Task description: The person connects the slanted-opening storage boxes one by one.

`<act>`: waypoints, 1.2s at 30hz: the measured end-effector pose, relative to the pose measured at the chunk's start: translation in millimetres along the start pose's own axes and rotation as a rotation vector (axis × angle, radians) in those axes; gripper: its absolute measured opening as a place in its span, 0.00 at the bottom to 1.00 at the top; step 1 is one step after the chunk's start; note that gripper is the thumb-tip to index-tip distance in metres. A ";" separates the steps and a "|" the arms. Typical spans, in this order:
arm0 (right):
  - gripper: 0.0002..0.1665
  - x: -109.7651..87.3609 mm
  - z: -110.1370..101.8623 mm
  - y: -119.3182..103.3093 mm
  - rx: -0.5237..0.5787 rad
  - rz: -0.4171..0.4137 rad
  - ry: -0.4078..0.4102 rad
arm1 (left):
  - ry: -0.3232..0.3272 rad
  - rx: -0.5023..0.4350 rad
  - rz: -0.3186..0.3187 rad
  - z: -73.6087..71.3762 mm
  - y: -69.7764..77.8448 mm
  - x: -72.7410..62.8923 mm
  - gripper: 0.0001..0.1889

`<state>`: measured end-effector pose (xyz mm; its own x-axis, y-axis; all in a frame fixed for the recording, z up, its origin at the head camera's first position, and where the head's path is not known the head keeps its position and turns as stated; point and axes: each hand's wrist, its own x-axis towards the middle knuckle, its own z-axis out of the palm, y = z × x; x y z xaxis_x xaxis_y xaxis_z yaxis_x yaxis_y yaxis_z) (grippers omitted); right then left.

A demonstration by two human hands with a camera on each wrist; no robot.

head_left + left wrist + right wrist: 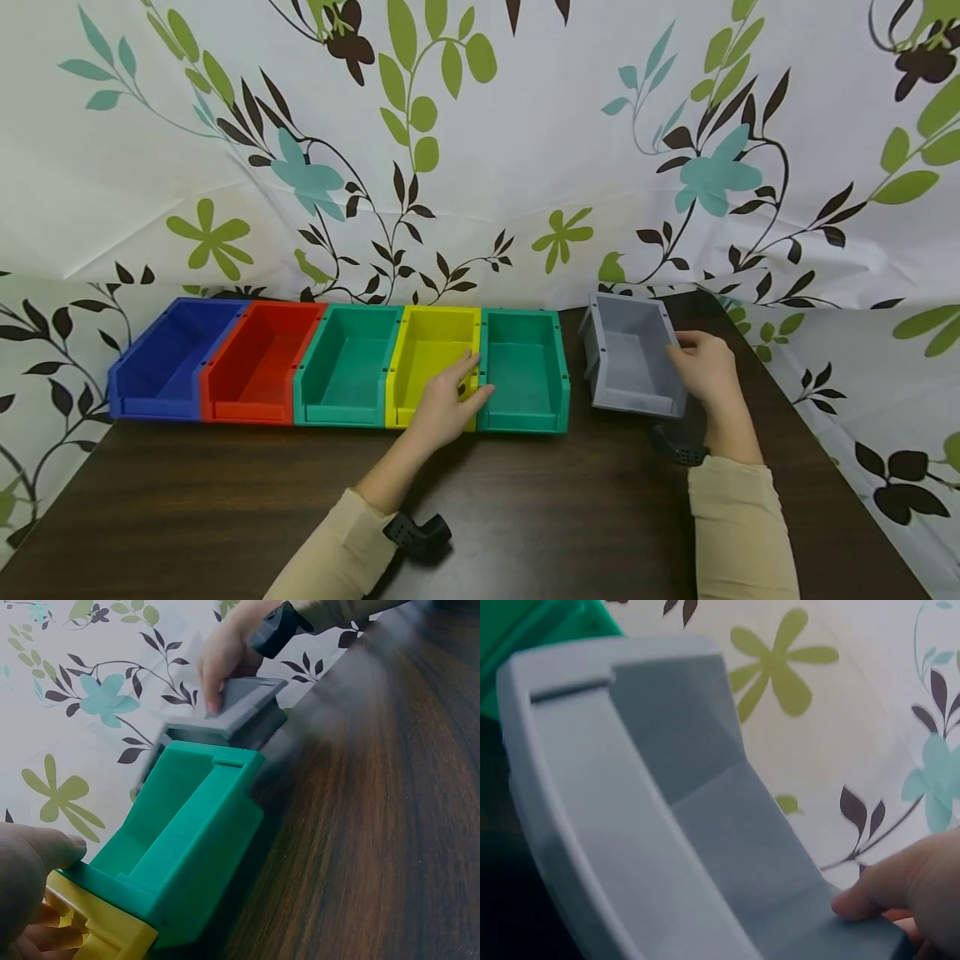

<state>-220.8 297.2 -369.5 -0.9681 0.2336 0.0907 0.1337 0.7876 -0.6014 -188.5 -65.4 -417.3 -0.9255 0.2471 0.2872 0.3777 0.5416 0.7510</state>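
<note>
Several plastic bins stand side by side in a row. My left hand (441,407) straddles the join between the yellow bin (427,337) and the green bin (525,358) at the row's right end. In the left wrist view its thumb lies on the green side (150,825) while the fingers curl inside the yellow bin, pinching the adjoining walls. To the right, set apart by a gap and slightly turned, is a grey bin (634,358). My right hand (707,367) grips its right wall, thumb over the rim inside, as the right wrist view shows (787,900).
Leftward in the row come another green bin (348,358), a red bin (258,358) and a blue bin (168,358). All sit on a dark wooden table (570,517). A patterned cloth (480,208) hangs behind them.
</note>
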 end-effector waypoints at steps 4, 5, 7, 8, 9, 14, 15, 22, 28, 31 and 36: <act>0.28 -3.8 -2.6 -10.3 0.055 -0.024 -0.003 | -0.010 0.001 -0.004 -0.7 1.1 0.6 0.29; 0.28 -5.0 -3.4 -13.0 0.069 -0.027 -0.004 | -0.012 0.002 -0.005 -0.8 1.2 0.7 0.29; 0.28 -7.6 -5.0 -18.0 0.090 -0.034 -0.009 | -0.015 -0.001 -0.002 -0.9 1.4 0.8 0.29; 0.28 -9.0 -5.8 -20.4 0.099 -0.036 -0.013 | -0.017 -0.002 -0.001 -0.8 1.1 0.8 0.29; 0.28 -10.6 -6.8 -22.8 0.100 -0.040 -0.012 | -0.019 -0.002 0.000 -0.7 1.0 0.8 0.29; 0.28 -16.3 -10.0 -28.6 0.098 -0.061 -0.011 | -0.026 0.007 0.003 -0.4 0.4 0.3 0.31; 0.27 -17.0 -10.4 -29.1 0.094 -0.067 -0.009 | -0.027 0.008 0.002 -0.5 0.4 0.1 0.31; 0.27 -20.3 -13.3 -32.5 0.069 -0.108 -0.013 | -0.029 0.002 -0.016 -0.5 0.0 -0.6 0.33; 0.26 -21.3 -14.7 -34.1 0.067 -0.118 -0.004 | -0.031 -0.003 -0.026 -0.9 0.4 -0.8 0.33; 0.26 -21.1 -14.0 -34.5 0.069 -0.113 -0.006 | -0.033 -0.004 -0.032 -1.1 0.7 -0.9 0.33; 0.27 -20.5 -11.7 -35.9 0.066 -0.100 -0.017 | -0.033 -0.007 -0.036 -0.8 0.6 -0.7 0.33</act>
<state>-203.2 270.8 -340.5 -0.9794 0.1460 0.1397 0.0228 0.7668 -0.6415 -187.7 -65.9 -416.5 -0.9370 0.2539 0.2399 0.3436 0.5455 0.7645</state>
